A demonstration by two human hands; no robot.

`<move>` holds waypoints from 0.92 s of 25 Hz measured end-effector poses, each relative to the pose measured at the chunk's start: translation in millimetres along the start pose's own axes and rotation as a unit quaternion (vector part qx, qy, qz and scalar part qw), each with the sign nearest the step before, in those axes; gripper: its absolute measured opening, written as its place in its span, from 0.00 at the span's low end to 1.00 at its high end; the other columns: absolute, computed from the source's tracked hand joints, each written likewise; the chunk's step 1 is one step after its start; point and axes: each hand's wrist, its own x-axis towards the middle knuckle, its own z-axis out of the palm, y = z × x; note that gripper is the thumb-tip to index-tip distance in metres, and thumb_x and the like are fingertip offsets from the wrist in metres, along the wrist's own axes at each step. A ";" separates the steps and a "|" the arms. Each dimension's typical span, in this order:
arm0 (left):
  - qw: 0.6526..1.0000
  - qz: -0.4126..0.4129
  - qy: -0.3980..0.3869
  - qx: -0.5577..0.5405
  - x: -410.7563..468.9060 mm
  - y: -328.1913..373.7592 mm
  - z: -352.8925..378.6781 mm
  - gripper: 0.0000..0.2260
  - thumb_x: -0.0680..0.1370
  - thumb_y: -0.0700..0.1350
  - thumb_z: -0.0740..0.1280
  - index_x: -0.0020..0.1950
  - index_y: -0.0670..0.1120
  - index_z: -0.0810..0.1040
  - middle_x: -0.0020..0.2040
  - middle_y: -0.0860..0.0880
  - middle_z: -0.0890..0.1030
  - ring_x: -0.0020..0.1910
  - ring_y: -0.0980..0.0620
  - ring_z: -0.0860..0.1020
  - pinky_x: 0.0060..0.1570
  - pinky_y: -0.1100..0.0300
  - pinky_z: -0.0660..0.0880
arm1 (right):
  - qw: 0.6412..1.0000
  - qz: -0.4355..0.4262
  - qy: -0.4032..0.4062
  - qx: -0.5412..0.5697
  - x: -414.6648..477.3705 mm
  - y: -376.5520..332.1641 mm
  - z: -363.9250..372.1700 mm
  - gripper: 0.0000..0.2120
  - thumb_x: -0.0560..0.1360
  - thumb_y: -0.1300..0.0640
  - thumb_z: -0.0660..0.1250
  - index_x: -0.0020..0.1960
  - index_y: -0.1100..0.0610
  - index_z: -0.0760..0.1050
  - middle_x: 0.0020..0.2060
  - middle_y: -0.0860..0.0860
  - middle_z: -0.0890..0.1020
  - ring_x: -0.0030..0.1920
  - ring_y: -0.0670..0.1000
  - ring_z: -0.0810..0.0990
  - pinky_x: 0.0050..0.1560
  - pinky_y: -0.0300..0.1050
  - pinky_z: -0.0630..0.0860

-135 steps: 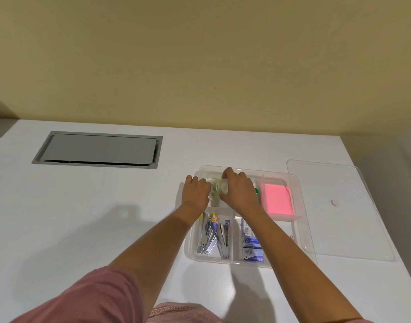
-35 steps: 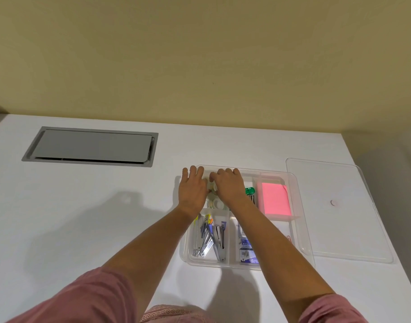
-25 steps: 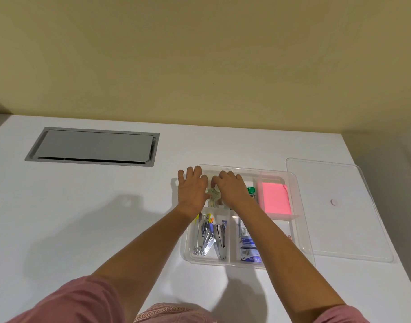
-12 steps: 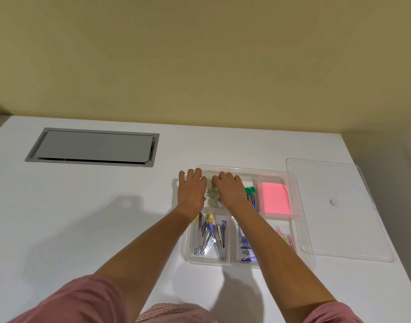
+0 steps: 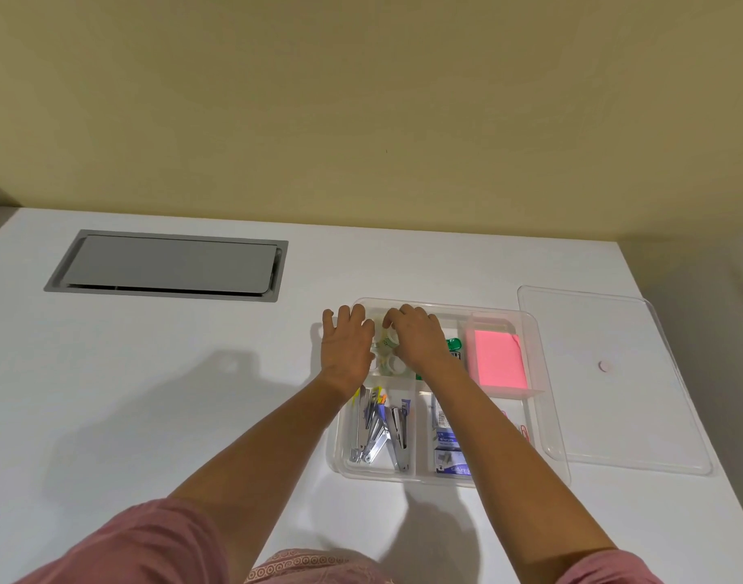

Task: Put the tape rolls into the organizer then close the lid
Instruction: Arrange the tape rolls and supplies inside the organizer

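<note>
Both hands work over the organizer's (image 5: 542,419) far-left compartment, where the clear tape rolls (image 5: 387,359) lie between them. The left hand (image 5: 348,345) rests with fingers spread at the organizer's left edge; the right hand (image 5: 416,339) curls over the rolls, though whether it grips one cannot be told. The lid (image 5: 614,385) lies flat on the bench (image 5: 150,394), touching the organizer's right side, long axis running near to far; the right hand is nearer it.

Bare table (image 5: 150,394) left of organizer (image 5: 340,461)
</note>
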 end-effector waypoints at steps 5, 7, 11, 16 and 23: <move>1.000 -0.008 0.003 -0.002 0.7 2.5 0.6 0.16 0.78 0.51 0.65 0.63 0.47 0.72 0.68 0.47 0.67 0.68 0.45 0.64 0.73 0.47 0.54 | 0.999 -0.017 0.007 -0.031 -0.1 0.4 2.4 0.12 0.75 0.62 0.66 0.57 0.53 0.77 0.58 0.53 0.77 0.61 0.56 0.73 0.61 0.47 0.67; 1.000 -0.009 0.004 0.000 1.0 2.9 1.2 0.16 0.78 0.51 0.65 0.63 0.47 0.73 0.68 0.47 0.67 0.68 0.45 0.64 0.73 0.47 0.54 | 0.999 -0.017 0.006 -0.034 -0.1 0.4 3.9 0.10 0.75 0.62 0.67 0.54 0.53 0.79 0.57 0.53 0.78 0.61 0.55 0.73 0.61 0.47 0.67; 1.000 -0.009 0.006 0.004 1.2 2.4 3.5 0.16 0.78 0.51 0.65 0.63 0.47 0.73 0.68 0.46 0.67 0.68 0.45 0.64 0.73 0.47 0.54 | 0.999 -0.018 0.003 -0.039 0.7 1.7 5.9 0.09 0.75 0.62 0.67 0.54 0.54 0.80 0.57 0.53 0.78 0.61 0.55 0.73 0.62 0.47 0.67; 1.000 -0.009 0.012 -0.020 -0.9 2.6 6.5 0.17 0.78 0.50 0.64 0.65 0.47 0.71 0.67 0.47 0.68 0.67 0.45 0.65 0.72 0.47 0.55 | 1.000 -0.009 0.014 0.022 -0.6 3.9 4.7 0.10 0.76 0.64 0.65 0.55 0.55 0.78 0.55 0.54 0.79 0.58 0.55 0.75 0.57 0.47 0.70; 0.997 -0.028 0.059 -0.052 -8.8 -3.4 0.7 0.15 0.80 0.47 0.59 0.67 0.48 0.68 0.66 0.49 0.70 0.65 0.48 0.68 0.69 0.50 0.58 | 0.990 0.024 0.065 0.127 -10.7 8.6 -5.9 0.14 0.76 0.68 0.62 0.60 0.59 0.76 0.57 0.56 0.79 0.59 0.57 0.75 0.54 0.50 0.75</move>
